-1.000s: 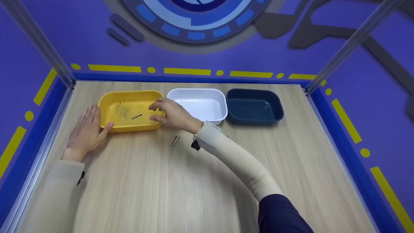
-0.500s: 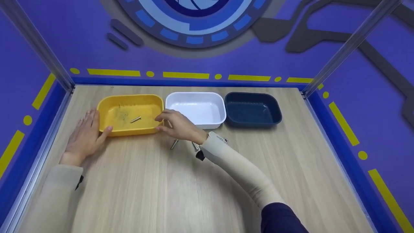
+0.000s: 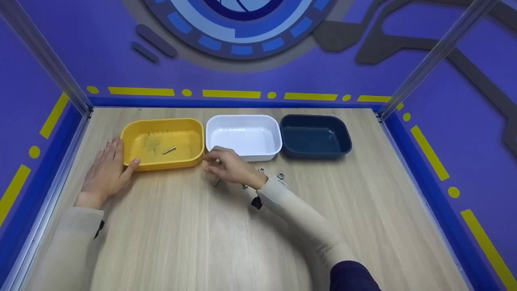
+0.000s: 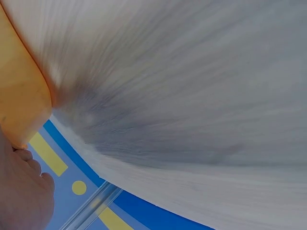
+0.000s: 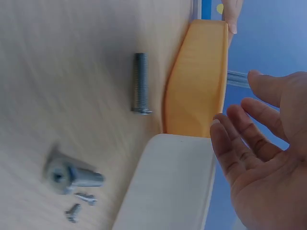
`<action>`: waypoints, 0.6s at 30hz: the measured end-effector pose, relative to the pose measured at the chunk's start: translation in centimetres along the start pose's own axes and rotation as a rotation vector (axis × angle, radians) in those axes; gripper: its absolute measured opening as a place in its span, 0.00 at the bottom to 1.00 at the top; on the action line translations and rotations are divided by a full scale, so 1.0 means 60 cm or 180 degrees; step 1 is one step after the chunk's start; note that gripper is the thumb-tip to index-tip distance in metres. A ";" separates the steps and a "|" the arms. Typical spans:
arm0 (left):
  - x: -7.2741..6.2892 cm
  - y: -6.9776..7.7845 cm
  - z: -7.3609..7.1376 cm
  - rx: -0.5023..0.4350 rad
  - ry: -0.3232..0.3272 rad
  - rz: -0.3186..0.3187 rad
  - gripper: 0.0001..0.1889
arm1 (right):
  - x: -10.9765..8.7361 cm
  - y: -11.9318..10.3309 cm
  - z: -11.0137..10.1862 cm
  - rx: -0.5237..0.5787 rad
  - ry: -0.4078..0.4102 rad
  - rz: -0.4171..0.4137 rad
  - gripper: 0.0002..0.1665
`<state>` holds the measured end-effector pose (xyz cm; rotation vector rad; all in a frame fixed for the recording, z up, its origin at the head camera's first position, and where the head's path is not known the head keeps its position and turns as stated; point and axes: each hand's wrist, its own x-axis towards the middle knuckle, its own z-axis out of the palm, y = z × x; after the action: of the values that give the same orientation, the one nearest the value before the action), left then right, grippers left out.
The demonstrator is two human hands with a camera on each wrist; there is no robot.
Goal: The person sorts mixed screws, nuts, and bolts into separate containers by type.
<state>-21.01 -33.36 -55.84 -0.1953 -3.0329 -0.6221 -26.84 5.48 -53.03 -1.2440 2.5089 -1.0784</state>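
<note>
While the left hand (image 3: 106, 171) braces one end of the yellow tray (image 3: 165, 164), the right hand (image 3: 232, 165) hovers loosely, holding nothing.

Straight left fingers lie along the tray's outer end, thumb at its near rim, probably to stop it sliding. One bolt (image 3: 169, 150) lies on that tray's floor. The right thumb stands apart from gently bent fingers, near the corner beside the white tray (image 3: 266, 157), above a second bolt (image 5: 140, 84) on the bench (image 3: 161, 222). A socket-head bolt (image 5: 72, 177) and two small nuts (image 3: 281, 176) lie in front of the white tray, which seems lined up with the dark blue tray (image 3: 317, 155) to keep all three within reach.
</note>
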 end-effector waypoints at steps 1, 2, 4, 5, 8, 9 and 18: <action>0.000 0.000 0.000 0.0010 -0.0008 -0.0002 0.49 | -0.003 0.002 0.002 0.0009 -0.0016 0.0017 0.19; 0.001 0.000 0.000 0.0020 -0.0016 -0.0005 0.49 | -0.006 0.004 0.003 0.0023 -0.0031 0.0030 0.19; 0.001 0.000 0.000 0.0031 -0.0028 -0.0013 0.49 | -0.011 0.009 0.007 0.0048 -0.0063 0.0036 0.19; 0.000 0.000 0.000 0.0032 -0.0032 -0.0019 0.49 | -0.013 0.011 0.009 0.0032 -0.0083 0.0042 0.19; 0.000 0.001 0.000 0.0038 -0.0031 -0.0017 0.49 | -0.021 0.014 0.015 -0.0029 -0.0136 0.0078 0.18; 0.000 0.001 0.000 0.0037 -0.0031 -0.0017 0.49 | -0.024 0.015 0.017 -0.0065 -0.0148 0.0080 0.18; 0.000 0.000 -0.001 -0.0019 -0.0032 -0.0018 0.49 | -0.044 0.025 0.029 -0.0541 -0.0226 0.0005 0.16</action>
<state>-21.03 -33.40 -55.80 -0.1907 -3.0428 -0.6324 -25.36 7.06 -55.76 -1.2971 2.5920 -0.8193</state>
